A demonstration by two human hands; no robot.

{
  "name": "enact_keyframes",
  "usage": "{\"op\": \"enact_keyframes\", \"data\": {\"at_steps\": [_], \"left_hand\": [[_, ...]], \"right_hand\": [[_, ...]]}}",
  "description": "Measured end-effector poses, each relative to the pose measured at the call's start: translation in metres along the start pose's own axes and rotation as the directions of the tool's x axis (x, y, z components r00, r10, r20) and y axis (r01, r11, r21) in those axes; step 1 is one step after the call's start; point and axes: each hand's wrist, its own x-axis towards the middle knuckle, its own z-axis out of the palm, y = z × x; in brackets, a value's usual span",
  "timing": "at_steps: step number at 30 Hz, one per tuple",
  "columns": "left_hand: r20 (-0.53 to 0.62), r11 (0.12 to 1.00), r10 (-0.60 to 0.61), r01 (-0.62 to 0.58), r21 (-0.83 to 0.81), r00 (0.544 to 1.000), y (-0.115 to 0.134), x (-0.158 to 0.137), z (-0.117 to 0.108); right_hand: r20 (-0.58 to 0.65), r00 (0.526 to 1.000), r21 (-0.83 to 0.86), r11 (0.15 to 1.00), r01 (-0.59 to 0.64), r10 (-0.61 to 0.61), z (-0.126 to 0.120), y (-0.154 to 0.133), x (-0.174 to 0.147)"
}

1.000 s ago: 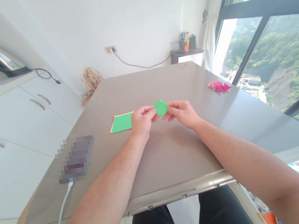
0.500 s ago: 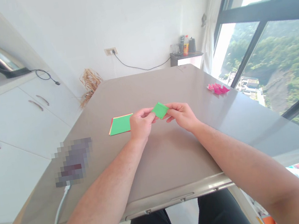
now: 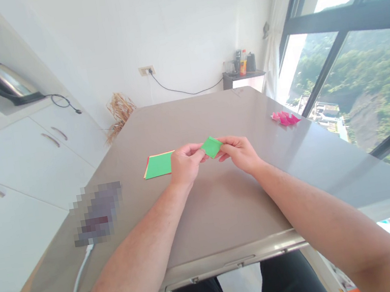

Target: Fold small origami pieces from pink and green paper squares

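Observation:
A small folded square of green paper (image 3: 212,147) is held between my two hands above the table, turned so that it looks like a diamond. My left hand (image 3: 186,163) pinches its left corner between thumb and fingers. On the other side, my right hand (image 3: 239,152) grips the right corner in the same way. Just left of my left hand lies a stack of coloured paper sheets (image 3: 159,165), green on top with red and yellowish edges showing; that hand covers the stack's right end.
A pink folded-paper piece (image 3: 285,119) sits near the table's right edge by the window. On the left, a blurred-out device (image 3: 98,214) lies with a white cable (image 3: 80,280) running over the front edge. The grey table (image 3: 197,115) reaches back toward the wall.
The view has shifted slightly, so everything sits a little lower. Both hands still hold the green paper, which appears tilted slightly differently.

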Motion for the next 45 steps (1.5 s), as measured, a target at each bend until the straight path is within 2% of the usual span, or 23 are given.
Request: {"op": "enact_keyframes", "data": {"at_steps": [6, 18, 24, 45], "left_hand": [[0.026, 1.000, 0.014, -0.014, 0.000, 1.000, 0.0018, 0.0001, -0.0015], [0.053, 0.999, -0.032, 0.032, -0.012, 0.998, 0.0054, -0.0034, 0.0006], [0.065, 0.999, 0.003, -0.001, -0.032, 0.998, 0.0029, -0.0027, 0.0001], [0.020, 0.999, -0.007, 0.008, -0.043, 1.000, 0.0032, -0.0026, -0.0003]], "right_hand": [[0.004, 1.000, 0.015, 1.000, -0.017, 0.017, -0.0001, -0.0014, -0.0008], [0.015, 1.000, -0.014, 1.000, 0.004, -0.004, -0.0009, -0.0009, -0.0011], [0.015, 1.000, -0.031, 0.999, 0.016, -0.016, -0.0003, -0.0009, -0.0015], [0.024, 0.998, -0.072, 0.995, 0.065, -0.063, -0.0015, 0.0050, -0.0002]]}}
